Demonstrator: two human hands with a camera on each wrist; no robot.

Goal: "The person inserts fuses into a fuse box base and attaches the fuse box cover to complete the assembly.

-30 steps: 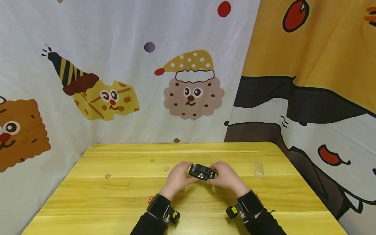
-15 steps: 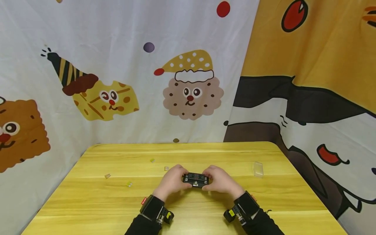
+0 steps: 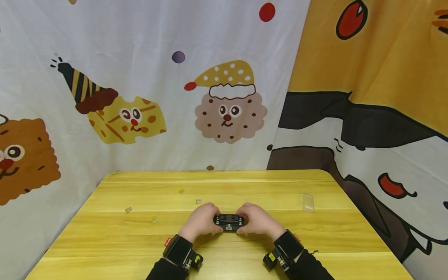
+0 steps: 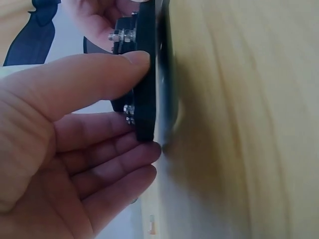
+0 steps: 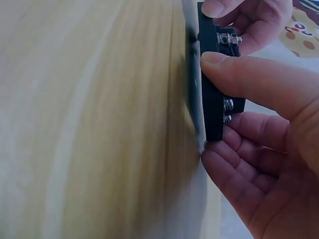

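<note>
**Black terminal block held at both ends, low on the desk**

Both hands are gripping a small black terminal block (image 3: 229, 222) near the middle of the near part of the desk (image 3: 140, 241). The left hand (image 3: 201, 222) is pinching its left end, thumb on top and fingers curled beneath; the right hand (image 3: 257, 222) is pinching the right end the same way. In the wrist views the block (image 4: 144, 74) is lying flat against or just above the desk surface; contact cannot be told for certain. Small metal screws and nuts (image 5: 228, 39) are standing up from its top face.

Several small clear pieces (image 3: 154, 219) are lying scattered on the left of the desk, and a clear plastic cover (image 3: 308, 202) is lying far right, well apart from the hands.

Risk, as judged: the grip is sitting on narrow edges only, so the block could tip or slip if either thumb relaxes. The small loose pieces could be swept off by a sleeve (image 3: 308, 268).
</note>
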